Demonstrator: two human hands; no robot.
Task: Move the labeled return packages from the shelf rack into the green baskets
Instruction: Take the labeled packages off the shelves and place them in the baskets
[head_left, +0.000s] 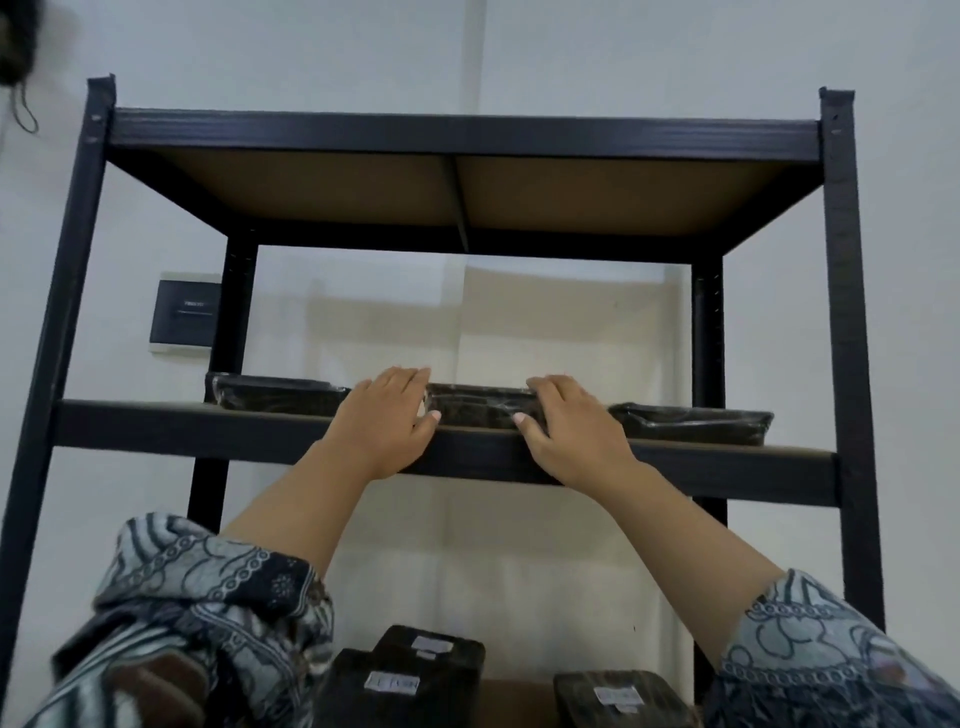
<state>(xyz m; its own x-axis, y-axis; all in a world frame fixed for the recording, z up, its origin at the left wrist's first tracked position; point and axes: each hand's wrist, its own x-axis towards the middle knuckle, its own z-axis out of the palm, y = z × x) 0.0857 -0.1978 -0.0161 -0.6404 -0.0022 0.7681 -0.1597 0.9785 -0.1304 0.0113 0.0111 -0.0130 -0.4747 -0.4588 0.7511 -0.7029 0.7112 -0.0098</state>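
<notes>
The left hand (387, 415) and the right hand (566, 426) each clasped one end of a flat black plastic-wrapped package (478, 408), fingers over its top and thumbs on its near face. It lay at the near edge of the middle shelf (727, 470) of the black metal shelf rack (841, 312), between a left neighbour package (275, 395) and a right neighbour package (691, 423). The glossy wrap looked slippery. Drawn out overhead, the package might slide free and fall onto the lower labelled packages (405, 675). Their white labels were too blurred to read, as was the writing on the dark wall box (184, 312). No green basket showed.
</notes>
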